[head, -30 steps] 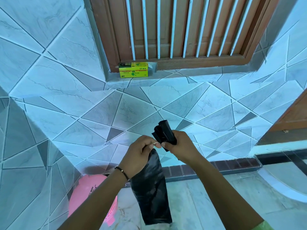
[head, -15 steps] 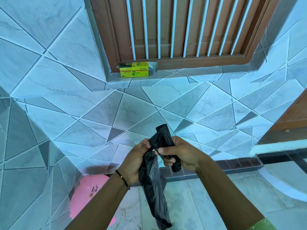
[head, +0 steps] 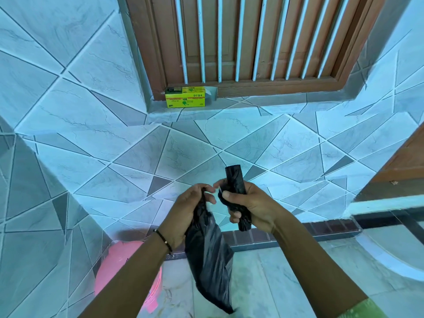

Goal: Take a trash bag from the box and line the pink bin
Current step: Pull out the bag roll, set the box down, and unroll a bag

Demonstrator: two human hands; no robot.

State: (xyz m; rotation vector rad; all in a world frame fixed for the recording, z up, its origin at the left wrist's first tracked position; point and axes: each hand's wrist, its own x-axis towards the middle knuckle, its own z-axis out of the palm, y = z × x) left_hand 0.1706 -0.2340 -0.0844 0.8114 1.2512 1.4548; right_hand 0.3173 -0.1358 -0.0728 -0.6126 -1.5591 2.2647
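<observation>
Bag (head: 207,255) hangs pinched in my left hand (head: 187,208), torn free; right hand (head: 250,206) at three o'clock grips the roll (head: 236,187), keeping it apart.

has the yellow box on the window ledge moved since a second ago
No. The yellow box sits at the same left corner of the window ledge, against the brown window frame.

yellow box (head: 185,97) | print upside down | reads "bin", "30 Days"
</observation>
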